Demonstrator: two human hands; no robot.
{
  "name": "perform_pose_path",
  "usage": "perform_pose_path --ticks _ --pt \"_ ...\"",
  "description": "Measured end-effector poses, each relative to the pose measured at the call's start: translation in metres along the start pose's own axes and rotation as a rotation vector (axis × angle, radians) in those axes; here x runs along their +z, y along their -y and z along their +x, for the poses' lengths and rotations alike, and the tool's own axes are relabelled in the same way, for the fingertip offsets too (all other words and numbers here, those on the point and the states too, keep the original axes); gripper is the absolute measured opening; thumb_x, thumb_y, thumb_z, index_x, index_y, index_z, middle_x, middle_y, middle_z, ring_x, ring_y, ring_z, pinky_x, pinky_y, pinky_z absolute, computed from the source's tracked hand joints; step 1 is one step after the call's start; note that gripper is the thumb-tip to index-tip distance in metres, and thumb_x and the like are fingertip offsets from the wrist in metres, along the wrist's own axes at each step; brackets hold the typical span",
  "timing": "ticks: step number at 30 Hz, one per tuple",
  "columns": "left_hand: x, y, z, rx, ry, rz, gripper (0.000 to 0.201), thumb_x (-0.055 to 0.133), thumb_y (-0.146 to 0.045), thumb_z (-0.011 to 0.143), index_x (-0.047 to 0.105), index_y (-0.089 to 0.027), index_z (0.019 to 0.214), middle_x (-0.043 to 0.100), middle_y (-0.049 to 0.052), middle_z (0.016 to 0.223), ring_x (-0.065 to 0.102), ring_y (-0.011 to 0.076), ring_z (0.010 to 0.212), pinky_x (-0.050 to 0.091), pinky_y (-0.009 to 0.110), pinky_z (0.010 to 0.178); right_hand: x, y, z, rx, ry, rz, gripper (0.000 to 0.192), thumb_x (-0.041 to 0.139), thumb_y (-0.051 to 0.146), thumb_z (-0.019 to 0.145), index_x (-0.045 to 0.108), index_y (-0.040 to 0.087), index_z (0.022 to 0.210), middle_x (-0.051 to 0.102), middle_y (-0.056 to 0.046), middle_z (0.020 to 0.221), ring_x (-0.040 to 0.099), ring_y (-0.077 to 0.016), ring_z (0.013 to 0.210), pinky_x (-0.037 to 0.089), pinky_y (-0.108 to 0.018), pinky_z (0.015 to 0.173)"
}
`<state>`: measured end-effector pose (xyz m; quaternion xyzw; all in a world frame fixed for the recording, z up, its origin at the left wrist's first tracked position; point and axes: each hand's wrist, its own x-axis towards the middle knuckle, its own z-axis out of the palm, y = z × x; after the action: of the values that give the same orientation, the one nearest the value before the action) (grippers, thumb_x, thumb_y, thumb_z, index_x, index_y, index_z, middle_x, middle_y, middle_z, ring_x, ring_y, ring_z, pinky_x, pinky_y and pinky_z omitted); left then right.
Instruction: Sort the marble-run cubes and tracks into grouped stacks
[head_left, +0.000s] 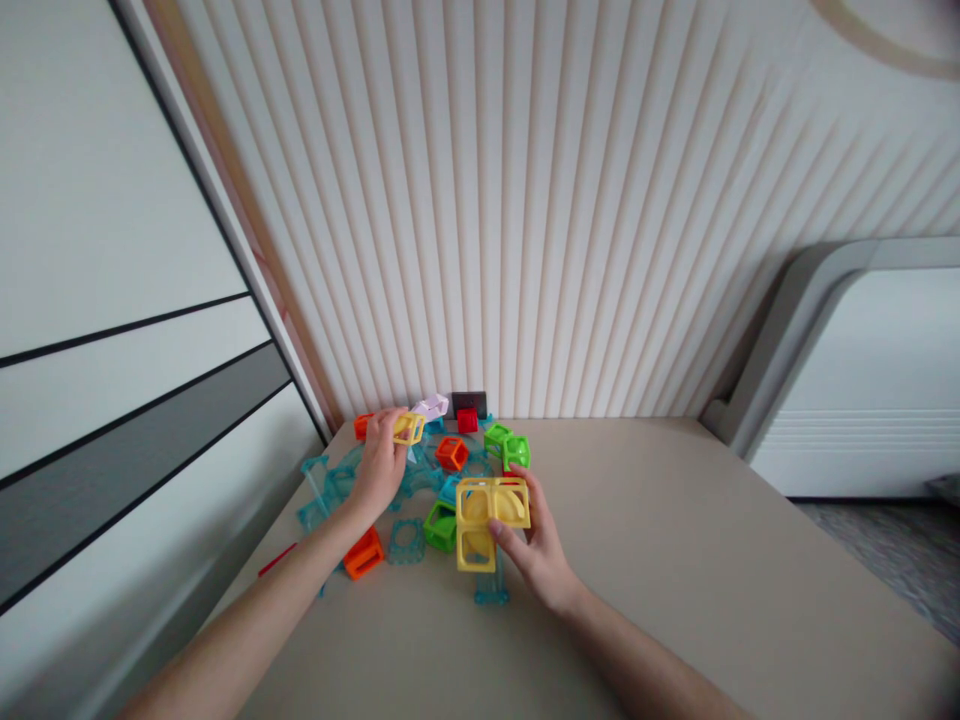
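My right hand (pixel 546 555) is closed on a three-windowed yellow block (pixel 480 522), thumb across its near face, fingers behind its right edge. My left hand (pixel 379 470), farther out, is curled nearly closed over a single yellow frame (pixel 409 429) that it seems to have pinched. To handle both well, I'd grip by the outer bars, leave the joining edges free, keep the block level, and bring the frame round square, clear of the orange cube (pixel 451 454) between my hands. My left thumb and fingertips' contact are hard to make out; my right fingers are partly hidden behind the block, which also covers the upper part of a translucent blue piece (pixel 491 590) beneath it.
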<state>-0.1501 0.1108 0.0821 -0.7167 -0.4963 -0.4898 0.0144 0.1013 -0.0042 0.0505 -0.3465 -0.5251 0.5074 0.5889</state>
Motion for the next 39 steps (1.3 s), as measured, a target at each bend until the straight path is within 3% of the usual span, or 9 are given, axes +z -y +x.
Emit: perform_pose_path --ticks 7,12,17,22,25,27,31,35,39 --pt "-0.005 -0.011 -0.001 0.167 -0.088 0.048 0.034 0.047 -0.016 0.095 0.051 -0.020 0.128 0.058 0.012 0.119 0.060 0.0276 0.115 0.052 0.049 0.100 -0.001 -0.004 0.000 -0.033 -0.051 -0.007 0.071 0.076 0.043 0.086 0.038 0.027 0.144 0.061 -0.008 0.129 0.063 -0.0262 0.115 0.053 -0.040 0.099" --pt "-0.009 -0.031 -0.016 0.286 -0.132 -0.026 0.041 0.051 -0.021 0.098 0.043 -0.019 0.138 0.061 0.015 0.124 0.062 0.0267 0.118 0.055 0.044 0.098 -0.001 0.000 0.007 -0.079 -0.211 0.078 0.085 0.075 0.042 0.087 0.023 0.030 0.153 0.063 -0.009 0.128 0.066 -0.0252 0.113 0.055 -0.043 0.098" --pt "-0.014 -0.070 -0.040 0.389 0.004 -0.203 0.039 0.053 -0.023 0.100 0.046 -0.020 0.138 0.068 0.013 0.118 0.068 0.0226 0.110 0.058 0.034 0.092 -0.004 0.012 0.018 -0.095 -0.411 0.123 0.098 0.079 0.043 0.082 0.016 0.029 0.156 0.069 -0.007 0.114 0.072 -0.0239 0.099 0.060 -0.040 0.087" --pt "-0.003 -0.090 -0.058 0.434 0.123 -0.420 0.015 0.062 -0.026 0.096 0.059 -0.021 0.110 0.070 0.010 0.112 0.069 0.0218 0.108 0.057 0.034 0.094 -0.006 0.018 0.023 -0.119 -0.473 0.137 0.099 0.082 0.042 0.078 0.021 0.026 0.155 0.071 -0.005 0.109 0.072 -0.0216 0.096 0.061 -0.038 0.087" --pt "0.008 -0.089 -0.069 0.411 0.165 -0.452 0.009 0.063 -0.028 0.095 0.061 -0.020 0.093 0.062 0.014 0.131 0.058 0.0260 0.127 0.051 0.041 0.106 -0.006 0.019 0.024 -0.105 -0.458 0.145 0.103 0.083 0.041 0.077 0.019 0.026 0.156 0.072 -0.005 0.108 0.073 -0.0217 0.095 0.060 -0.039 0.089" --pt "0.013 -0.088 -0.076 0.374 0.203 -0.436 0.012 0.062 -0.029 0.095 0.064 -0.019 0.089 0.047 0.014 0.150 0.047 0.0296 0.140 0.046 0.045 0.112 -0.005 0.019 0.023 -0.087 -0.428 0.152 0.105 0.083 0.041 0.077 0.017 0.025 0.157 0.073 -0.006 0.109 0.073 -0.0230 0.096 0.060 -0.041 0.090" --pt "0.016 -0.087 -0.092 0.285 0.314 -0.423 0.010 0.063 -0.023 0.093 0.073 -0.022 0.090 0.021 0.003 0.167 0.026 0.0344 0.152 0.036 0.055 0.119 -0.002 0.019 0.018 -0.045 -0.322 0.170 0.100 0.082 0.041 0.080 0.019 0.028 0.156 0.071 -0.008 0.121 0.071 -0.0258 0.107 0.058 -0.046 0.096" --pt "0.020 -0.086 -0.104 0.249 0.362 -0.489 0.012 0.066 -0.021 0.090 0.077 -0.024 0.086 0.019 -0.001 0.168 0.023 0.0367 0.153 0.035 0.056 0.120 0.002 0.018 0.011 0.021 -0.198 0.191 0.099 0.080 0.042 0.081 0.017 0.034 0.156 0.067 -0.009 0.131 0.068 -0.0295 0.115 0.058 -0.049 0.095" --pt "0.023 -0.087 -0.108 0.247 0.365 -0.475 0.017 0.069 -0.023 0.088 0.079 -0.027 0.101 0.018 0.000 0.169 0.027 0.0365 0.152 0.038 0.053 0.119 0.006 0.016 0.007 0.070 -0.150 0.199 0.099 0.080 0.042 0.082 0.015 0.036 0.157 0.062 -0.010 0.138 0.066 -0.0317 0.119 0.059 -0.050 0.094"
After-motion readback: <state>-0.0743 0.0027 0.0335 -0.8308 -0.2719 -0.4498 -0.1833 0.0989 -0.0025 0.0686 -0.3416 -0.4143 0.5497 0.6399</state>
